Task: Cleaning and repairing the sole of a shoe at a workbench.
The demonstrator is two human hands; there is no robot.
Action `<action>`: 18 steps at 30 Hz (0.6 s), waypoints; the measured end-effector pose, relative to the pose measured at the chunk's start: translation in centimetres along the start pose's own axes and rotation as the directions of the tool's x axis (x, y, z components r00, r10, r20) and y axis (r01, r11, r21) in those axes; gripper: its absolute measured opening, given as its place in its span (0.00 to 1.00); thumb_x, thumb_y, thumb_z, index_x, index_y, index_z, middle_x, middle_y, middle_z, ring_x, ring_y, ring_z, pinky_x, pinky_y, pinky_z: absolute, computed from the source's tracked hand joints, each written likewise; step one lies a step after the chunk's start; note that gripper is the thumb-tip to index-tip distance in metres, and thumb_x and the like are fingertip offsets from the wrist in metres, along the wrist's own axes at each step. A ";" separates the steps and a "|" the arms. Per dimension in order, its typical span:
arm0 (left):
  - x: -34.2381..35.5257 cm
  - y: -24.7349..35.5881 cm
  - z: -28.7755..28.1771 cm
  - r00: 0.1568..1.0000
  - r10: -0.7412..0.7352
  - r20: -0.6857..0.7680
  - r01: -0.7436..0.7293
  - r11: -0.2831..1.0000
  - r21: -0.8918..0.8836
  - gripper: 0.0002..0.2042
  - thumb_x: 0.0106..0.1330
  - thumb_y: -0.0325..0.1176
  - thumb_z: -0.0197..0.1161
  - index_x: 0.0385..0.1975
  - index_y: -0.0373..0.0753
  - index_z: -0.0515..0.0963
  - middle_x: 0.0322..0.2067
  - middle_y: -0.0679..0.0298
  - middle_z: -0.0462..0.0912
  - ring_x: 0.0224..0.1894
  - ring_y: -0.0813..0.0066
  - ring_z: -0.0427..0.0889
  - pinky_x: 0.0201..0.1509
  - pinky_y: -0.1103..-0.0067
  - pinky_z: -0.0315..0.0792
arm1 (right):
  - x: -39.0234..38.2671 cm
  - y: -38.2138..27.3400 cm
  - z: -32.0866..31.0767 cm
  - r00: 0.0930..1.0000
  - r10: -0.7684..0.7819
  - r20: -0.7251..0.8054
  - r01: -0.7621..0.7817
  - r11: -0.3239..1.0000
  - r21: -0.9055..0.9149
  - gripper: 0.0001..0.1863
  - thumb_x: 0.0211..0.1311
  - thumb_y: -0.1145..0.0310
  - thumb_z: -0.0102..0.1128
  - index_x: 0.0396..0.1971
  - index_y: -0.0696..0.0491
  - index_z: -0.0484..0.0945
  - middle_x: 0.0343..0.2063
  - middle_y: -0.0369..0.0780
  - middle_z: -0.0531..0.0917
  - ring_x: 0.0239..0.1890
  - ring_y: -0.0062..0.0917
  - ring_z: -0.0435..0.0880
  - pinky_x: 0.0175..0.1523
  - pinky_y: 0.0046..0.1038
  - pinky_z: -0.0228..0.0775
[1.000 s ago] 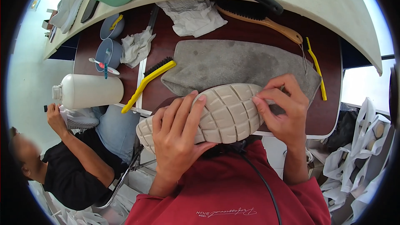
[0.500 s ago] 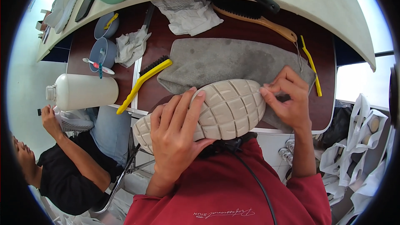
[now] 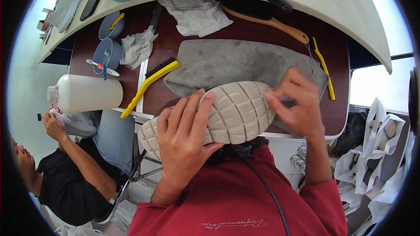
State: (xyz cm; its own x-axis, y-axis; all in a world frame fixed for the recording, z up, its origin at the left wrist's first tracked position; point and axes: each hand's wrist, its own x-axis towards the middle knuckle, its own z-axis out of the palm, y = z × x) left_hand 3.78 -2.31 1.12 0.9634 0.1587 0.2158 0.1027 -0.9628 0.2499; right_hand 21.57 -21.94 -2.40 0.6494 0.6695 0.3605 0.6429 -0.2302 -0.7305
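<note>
Far left of my fingers, a co-worker's hand (image 3: 54, 124) holds another shoe below the bench edge; a white plastic bottle (image 3: 85, 92) lies on its side on the bench (image 3: 245, 30). A yellow-handled brush (image 3: 148, 87) lies just left of my left-hand fingers. My left hand (image 3: 183, 142) grips the sneaker (image 3: 218, 116) sole-up, fingers (image 3: 194, 113) spread flat across the pale grooved tread. The sneaker is held just above the grey towel (image 3: 236, 61), beyond my fingertips. My right hand (image 3: 297, 107) meets the toe end, fingers curled and pinched together at the sole's rim; what they pinch I cannot tell. The tread looks largely clean; I judge only checking and the toe edge remain.
</note>
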 end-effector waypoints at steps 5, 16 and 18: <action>-0.5 0.1 -0.9 1.000 0.000 0.030 -0.001 1.000 0.027 0.42 0.42 0.48 0.78 0.62 0.40 0.74 0.61 0.56 0.76 0.60 0.57 0.75 0.64 0.60 0.63 | -0.2 0.3 0.6 0.999 0.049 -0.013 -0.047 0.993 0.110 0.08 0.51 0.76 0.73 0.23 0.59 0.79 0.22 0.39 0.72 0.28 0.29 0.73 0.33 0.28 0.63; -4.7 -4.0 -1.8 0.978 -0.183 -0.099 0.164 0.971 -0.174 0.46 0.26 0.36 0.81 0.58 0.40 0.78 0.53 0.57 0.79 0.51 0.52 0.75 0.55 0.60 0.71 | 0.7 -1.4 1.5 0.999 0.039 -0.037 -0.037 0.997 0.067 0.08 0.48 0.73 0.75 0.24 0.56 0.82 0.22 0.37 0.76 0.26 0.27 0.75 0.30 0.26 0.63; -4.6 -3.9 -1.8 0.980 -0.171 -0.099 0.155 0.976 -0.151 0.46 0.23 0.34 0.80 0.57 0.40 0.80 0.53 0.57 0.79 0.51 0.53 0.75 0.54 0.61 0.71 | 1.5 -3.1 2.9 1.000 -0.003 -0.026 0.004 0.999 0.050 0.08 0.48 0.73 0.76 0.24 0.56 0.83 0.22 0.37 0.76 0.26 0.26 0.75 0.30 0.26 0.64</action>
State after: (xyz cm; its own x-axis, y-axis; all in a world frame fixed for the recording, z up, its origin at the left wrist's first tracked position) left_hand -1.53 1.14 0.79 0.9024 0.3419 0.2625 0.2122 -0.8825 0.4198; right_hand 19.41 -18.18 -1.26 0.6578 0.6518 0.3775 0.6245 -0.1917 -0.7571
